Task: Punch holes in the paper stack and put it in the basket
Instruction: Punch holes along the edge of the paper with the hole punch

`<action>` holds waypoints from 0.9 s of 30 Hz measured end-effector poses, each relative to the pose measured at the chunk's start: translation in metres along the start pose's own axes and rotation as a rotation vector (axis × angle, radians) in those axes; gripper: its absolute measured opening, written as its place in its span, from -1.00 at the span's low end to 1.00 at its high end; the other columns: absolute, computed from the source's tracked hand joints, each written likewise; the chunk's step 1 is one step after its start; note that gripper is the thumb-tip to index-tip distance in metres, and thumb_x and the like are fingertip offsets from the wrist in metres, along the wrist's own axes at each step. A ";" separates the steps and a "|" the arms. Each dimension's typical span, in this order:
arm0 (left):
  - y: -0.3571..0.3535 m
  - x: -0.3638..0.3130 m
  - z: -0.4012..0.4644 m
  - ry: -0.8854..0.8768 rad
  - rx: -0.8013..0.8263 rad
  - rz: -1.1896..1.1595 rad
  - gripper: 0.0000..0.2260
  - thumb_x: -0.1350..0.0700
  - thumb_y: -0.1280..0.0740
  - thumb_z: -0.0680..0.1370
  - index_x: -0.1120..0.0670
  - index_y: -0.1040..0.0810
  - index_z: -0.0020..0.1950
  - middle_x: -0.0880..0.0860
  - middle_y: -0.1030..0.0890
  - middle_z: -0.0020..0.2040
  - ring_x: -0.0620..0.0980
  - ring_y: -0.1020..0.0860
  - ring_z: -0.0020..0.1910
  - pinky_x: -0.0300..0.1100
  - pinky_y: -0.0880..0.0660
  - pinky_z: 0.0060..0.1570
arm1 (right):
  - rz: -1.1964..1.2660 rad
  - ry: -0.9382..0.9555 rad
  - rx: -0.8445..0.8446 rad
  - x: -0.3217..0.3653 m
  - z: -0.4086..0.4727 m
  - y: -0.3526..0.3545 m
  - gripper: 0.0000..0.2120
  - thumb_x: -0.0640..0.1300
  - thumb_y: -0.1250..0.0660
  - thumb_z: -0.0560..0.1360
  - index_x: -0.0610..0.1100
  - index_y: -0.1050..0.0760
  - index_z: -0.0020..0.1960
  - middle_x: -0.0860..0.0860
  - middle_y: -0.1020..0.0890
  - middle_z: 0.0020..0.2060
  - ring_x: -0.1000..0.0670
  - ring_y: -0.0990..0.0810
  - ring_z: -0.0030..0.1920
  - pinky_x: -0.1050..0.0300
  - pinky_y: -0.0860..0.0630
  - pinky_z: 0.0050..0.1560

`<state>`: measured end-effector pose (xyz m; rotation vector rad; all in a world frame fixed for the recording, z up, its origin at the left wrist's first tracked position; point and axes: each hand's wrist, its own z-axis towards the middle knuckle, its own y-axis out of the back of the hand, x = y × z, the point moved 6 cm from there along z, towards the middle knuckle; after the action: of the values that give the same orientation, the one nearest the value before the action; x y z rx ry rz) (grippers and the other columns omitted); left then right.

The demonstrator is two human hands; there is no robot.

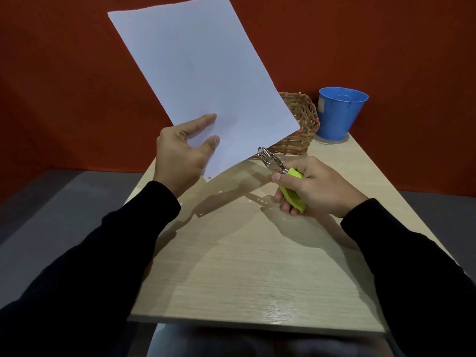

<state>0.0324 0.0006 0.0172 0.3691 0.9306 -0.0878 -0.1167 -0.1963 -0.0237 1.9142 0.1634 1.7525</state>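
We find no readable text, number or brand — the pale label (321,104) on the blue bucket (341,113) appears blank.

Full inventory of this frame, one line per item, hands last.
paper stack: 1, white, held up over the table's far left, one hole near its bottom corner
hole punch: 1, steel head with lime-green handles, in the right hand
basket: 1, tan wicker, far end of table, partly behind the paper
bucket: 1, blue, right of the basket
paper dots: several, white, scattered mid-table
table: 1, light wood
left hand: holds the paper's lower edge
right hand: grips the punch
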 end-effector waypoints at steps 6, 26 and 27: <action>-0.002 0.000 -0.001 0.007 0.012 -0.003 -0.64 0.19 -0.49 0.54 0.07 -0.63 0.34 -0.09 -0.62 0.29 -0.32 -0.53 0.32 -0.37 -0.41 0.37 | 0.002 0.006 -0.005 0.002 0.000 -0.001 -0.75 -0.12 -0.33 0.67 -0.30 -0.56 -0.07 -0.32 -0.71 -0.18 -0.24 -0.68 -0.30 -0.13 -0.64 -0.26; -0.007 0.002 -0.004 0.029 0.020 -0.005 -0.64 0.18 -0.48 0.54 0.07 -0.63 0.34 -0.08 -0.63 0.30 -0.34 -0.53 0.32 -0.41 -0.39 0.37 | -0.114 0.010 -0.027 0.002 -0.003 -0.001 -0.74 -0.05 -0.30 0.66 -0.20 -0.56 -0.12 -0.20 -0.72 -0.28 -0.24 -0.70 -0.35 -0.35 -0.66 -0.29; -0.007 0.002 -0.004 0.028 0.020 -0.005 -0.64 0.19 -0.48 0.54 0.07 -0.63 0.34 -0.08 -0.63 0.30 -0.34 -0.53 0.31 -0.42 -0.38 0.36 | -0.116 0.009 -0.028 0.003 -0.004 -0.002 -0.74 -0.06 -0.30 0.66 -0.21 -0.56 -0.10 -0.21 -0.72 -0.28 -0.20 -0.69 -0.36 -0.34 -0.66 -0.29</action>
<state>0.0286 -0.0047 0.0113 0.3870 0.9591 -0.0962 -0.1193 -0.1926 -0.0218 1.8392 0.2466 1.6785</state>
